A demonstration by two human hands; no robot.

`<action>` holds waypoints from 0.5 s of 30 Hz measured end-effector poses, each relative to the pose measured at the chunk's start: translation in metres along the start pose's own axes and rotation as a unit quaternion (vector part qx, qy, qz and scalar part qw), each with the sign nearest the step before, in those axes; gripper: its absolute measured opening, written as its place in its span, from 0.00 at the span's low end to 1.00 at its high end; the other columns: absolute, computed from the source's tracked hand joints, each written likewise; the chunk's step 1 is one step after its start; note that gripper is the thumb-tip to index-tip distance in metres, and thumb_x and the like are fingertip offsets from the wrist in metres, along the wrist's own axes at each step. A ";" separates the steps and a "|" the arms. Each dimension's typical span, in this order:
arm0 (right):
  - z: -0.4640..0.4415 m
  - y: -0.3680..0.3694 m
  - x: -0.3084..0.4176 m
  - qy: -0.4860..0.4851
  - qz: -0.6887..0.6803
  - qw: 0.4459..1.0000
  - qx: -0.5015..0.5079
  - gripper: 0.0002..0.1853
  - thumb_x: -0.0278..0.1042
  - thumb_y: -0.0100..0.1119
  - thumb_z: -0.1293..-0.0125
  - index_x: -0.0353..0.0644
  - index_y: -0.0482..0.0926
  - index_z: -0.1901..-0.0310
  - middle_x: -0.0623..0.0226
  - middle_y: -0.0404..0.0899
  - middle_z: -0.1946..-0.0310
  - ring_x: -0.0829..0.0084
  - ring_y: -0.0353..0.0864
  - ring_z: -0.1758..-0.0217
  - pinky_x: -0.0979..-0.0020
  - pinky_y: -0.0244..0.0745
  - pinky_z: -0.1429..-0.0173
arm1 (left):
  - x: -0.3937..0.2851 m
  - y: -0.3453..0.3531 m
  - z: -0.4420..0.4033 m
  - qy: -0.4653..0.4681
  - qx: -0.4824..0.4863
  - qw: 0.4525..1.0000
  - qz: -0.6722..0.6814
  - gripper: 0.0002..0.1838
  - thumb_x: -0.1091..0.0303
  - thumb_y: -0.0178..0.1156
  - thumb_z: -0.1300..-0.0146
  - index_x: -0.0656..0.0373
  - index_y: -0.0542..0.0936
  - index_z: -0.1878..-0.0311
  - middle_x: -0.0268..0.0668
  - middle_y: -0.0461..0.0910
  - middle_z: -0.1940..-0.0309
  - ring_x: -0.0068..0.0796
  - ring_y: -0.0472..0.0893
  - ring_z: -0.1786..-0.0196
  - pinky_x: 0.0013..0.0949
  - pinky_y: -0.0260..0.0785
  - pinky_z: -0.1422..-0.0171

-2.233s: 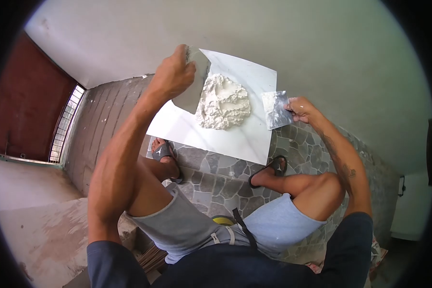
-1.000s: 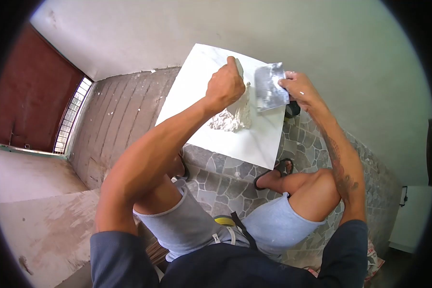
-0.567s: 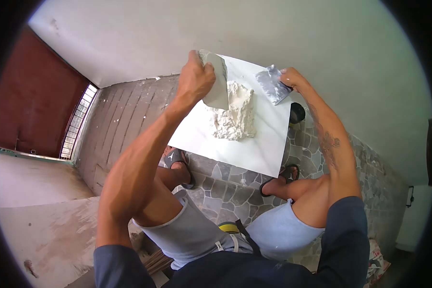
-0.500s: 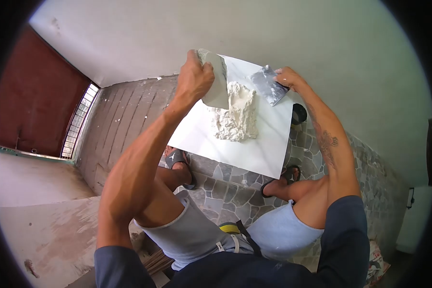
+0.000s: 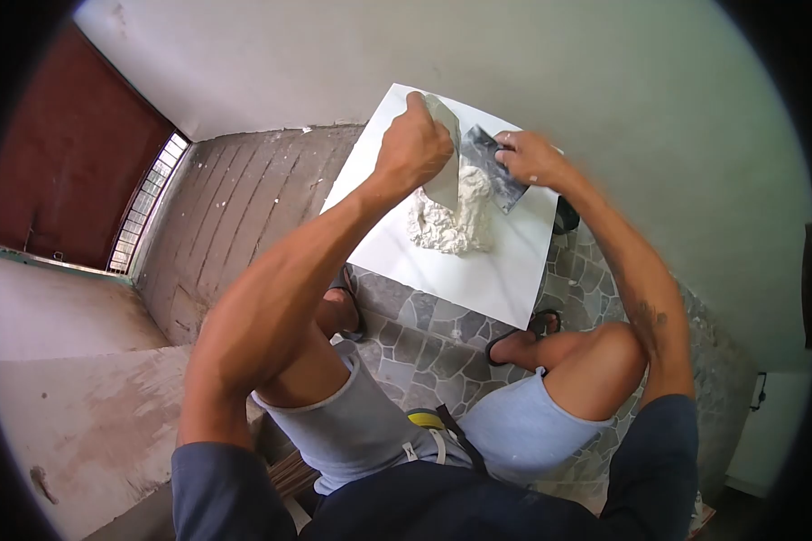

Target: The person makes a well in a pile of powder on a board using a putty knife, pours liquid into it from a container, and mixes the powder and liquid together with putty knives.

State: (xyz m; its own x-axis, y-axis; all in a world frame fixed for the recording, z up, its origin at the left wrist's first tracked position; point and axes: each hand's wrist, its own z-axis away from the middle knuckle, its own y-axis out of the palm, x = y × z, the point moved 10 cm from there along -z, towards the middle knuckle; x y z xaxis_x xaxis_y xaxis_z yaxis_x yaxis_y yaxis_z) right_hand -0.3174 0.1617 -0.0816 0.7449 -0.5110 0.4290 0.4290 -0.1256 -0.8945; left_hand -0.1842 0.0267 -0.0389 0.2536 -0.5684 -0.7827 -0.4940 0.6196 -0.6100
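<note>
A rough mound of white putty [image 5: 449, 233] sits on a white marbled board [image 5: 483, 287]. My left hand [image 5: 413, 142] is closed around the top of a flat grey putty scraper [image 5: 444, 187], whose lower edge reaches down to the left part of the mound. Closed on a second, darker scraper [image 5: 496, 180] smeared with white, my right hand [image 5: 530, 159] is at the mound's upper right. The two blades are close together, angled over the putty's far side. Whether they touch each other, I cannot tell.
Behind the board rises a pale wall [image 5: 595, 81]. A dark round container [image 5: 566, 216] is partly hidden at the board's right edge. My sandalled feet stand near the board on stone-patterned flooring [image 5: 424, 352]. A red-brown door [image 5: 68, 153] is at the left.
My left hand has moved right with its scraper. The right hand has brought its scraper left and slightly down, so the blades are nearer each other. The view has shifted a little.
</note>
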 end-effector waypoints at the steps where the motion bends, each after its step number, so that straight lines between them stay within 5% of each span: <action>1: 0.007 0.004 0.012 0.007 0.031 0.999 0.003 0.22 0.31 0.56 0.35 0.36 0.78 0.40 0.47 0.84 0.52 0.51 0.83 0.46 0.57 0.77 0.42 | 0.000 0.002 0.000 -0.006 0.004 1.000 -0.003 0.19 0.68 0.50 0.35 0.74 0.65 0.47 0.70 0.80 0.59 0.68 0.82 0.53 0.58 0.72 0.44; 3: 0.025 0.013 0.031 0.022 0.092 0.995 0.009 0.21 0.30 0.56 0.37 0.38 0.79 0.42 0.50 0.85 0.53 0.50 0.83 0.47 0.54 0.78 0.45 | 0.002 -0.002 -0.004 -0.007 -0.008 1.000 -0.012 0.20 0.68 0.50 0.36 0.75 0.65 0.47 0.71 0.80 0.59 0.69 0.81 0.53 0.58 0.72 0.43; 12: 0.095 0.043 0.092 -0.272 0.271 0.921 -0.066 0.16 0.20 0.57 0.45 0.44 0.80 0.54 0.61 0.79 0.64 0.56 0.81 0.61 0.57 0.77 0.56 | 0.043 -0.066 -0.022 -0.018 -0.080 0.996 -0.019 0.20 0.66 0.51 0.36 0.74 0.68 0.48 0.68 0.80 0.55 0.67 0.80 0.49 0.55 0.71 0.41; 15: 0.089 0.020 0.088 -0.264 0.265 0.925 -0.064 0.15 0.20 0.56 0.45 0.45 0.80 0.56 0.61 0.79 0.65 0.57 0.80 0.62 0.59 0.76 0.57 | 0.043 -0.076 -0.015 -0.010 -0.097 0.995 -0.024 0.21 0.66 0.51 0.37 0.75 0.69 0.47 0.68 0.80 0.54 0.66 0.80 0.48 0.54 0.70 0.40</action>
State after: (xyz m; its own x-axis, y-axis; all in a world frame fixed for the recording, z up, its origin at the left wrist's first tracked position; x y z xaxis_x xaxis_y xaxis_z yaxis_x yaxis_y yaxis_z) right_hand -0.1979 0.1903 -0.0502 0.9937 -0.0476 -0.1017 -0.1058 -0.0927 -0.9901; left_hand -0.1484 -0.0526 -0.0243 0.2963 -0.5827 -0.7567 -0.6316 0.4748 -0.6129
